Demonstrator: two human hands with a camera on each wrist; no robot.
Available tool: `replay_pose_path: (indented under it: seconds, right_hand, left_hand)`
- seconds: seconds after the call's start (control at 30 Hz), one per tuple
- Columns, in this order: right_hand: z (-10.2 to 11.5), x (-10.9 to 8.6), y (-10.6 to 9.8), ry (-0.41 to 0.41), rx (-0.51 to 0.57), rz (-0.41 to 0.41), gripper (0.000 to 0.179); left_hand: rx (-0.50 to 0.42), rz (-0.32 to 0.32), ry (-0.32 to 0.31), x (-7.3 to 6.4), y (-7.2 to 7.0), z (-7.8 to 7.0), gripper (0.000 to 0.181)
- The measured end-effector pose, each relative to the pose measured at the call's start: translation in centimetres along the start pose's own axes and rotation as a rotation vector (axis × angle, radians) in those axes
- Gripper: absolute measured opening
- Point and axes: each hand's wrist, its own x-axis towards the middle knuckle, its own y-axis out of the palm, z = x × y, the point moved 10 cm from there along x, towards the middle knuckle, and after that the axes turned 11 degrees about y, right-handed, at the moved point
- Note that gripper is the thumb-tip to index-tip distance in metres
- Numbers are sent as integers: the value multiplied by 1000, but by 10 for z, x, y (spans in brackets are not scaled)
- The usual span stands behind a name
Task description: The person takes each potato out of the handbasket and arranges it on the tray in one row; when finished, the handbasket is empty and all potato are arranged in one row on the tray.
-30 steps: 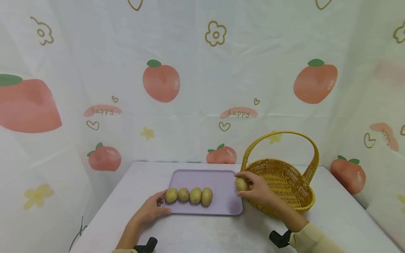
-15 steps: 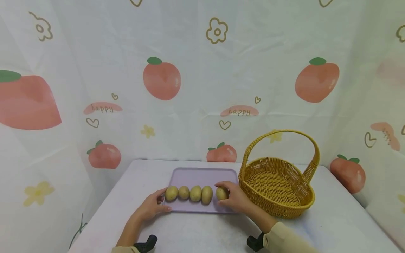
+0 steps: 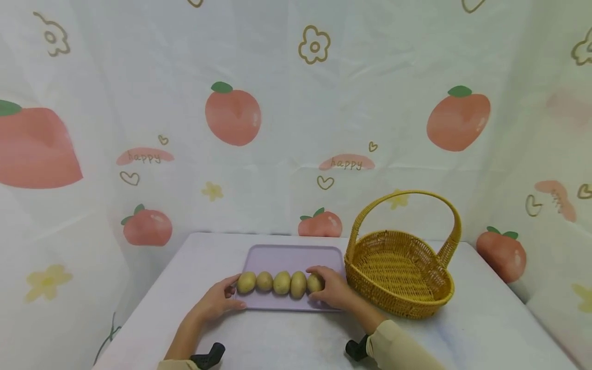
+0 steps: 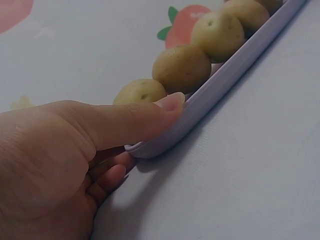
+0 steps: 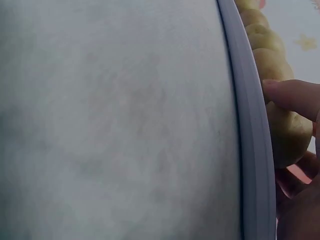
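Observation:
Several potatoes (image 3: 281,283) lie side by side in a row on a lilac tray (image 3: 296,257), in the head view. My right hand (image 3: 334,289) grips the potato (image 3: 314,283) at the right end of the row, thumb on the near side and fingers on the far side. In the right wrist view this held potato (image 5: 289,137) sits just inside the tray's rim. My left hand (image 3: 216,301) holds the tray's near left corner. The left wrist view shows its thumb over the rim and curled fingers below, close to the leftmost potato (image 4: 140,92).
A yellow woven basket (image 3: 398,280) with a tall arched handle stands just right of the tray. Both rest on a white table (image 3: 287,339). Behind it hangs a white curtain (image 3: 277,200) printed with fruit and flowers.
My right hand has carried its potato left from the basket's edge to the tray, up against the end of the row. The left hand has stayed at the tray's corner.

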Motion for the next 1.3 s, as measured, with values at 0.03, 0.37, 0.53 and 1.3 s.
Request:
replay_pose_path:
  seconds: [0.03, 0.37, 0.53, 1.3]
  right_hand:
    - [0, -1, 1, -4, 2, 4, 64]
    - [0, -7, -3, 19, 48, 29, 69]
    - [8, -20, -12, 2, 33, 22, 68]
    - [-4, -158, -156, -65, 19, -365, 27]
  left_hand:
    - [-3, 2, 2, 0, 0, 0, 87]
    - [-18, 2, 9, 0, 0, -1, 86]
    - [-28, 0, 16, 1, 2, 1, 86]
    - [-32, -29, -1, -16, -30, 20, 73]
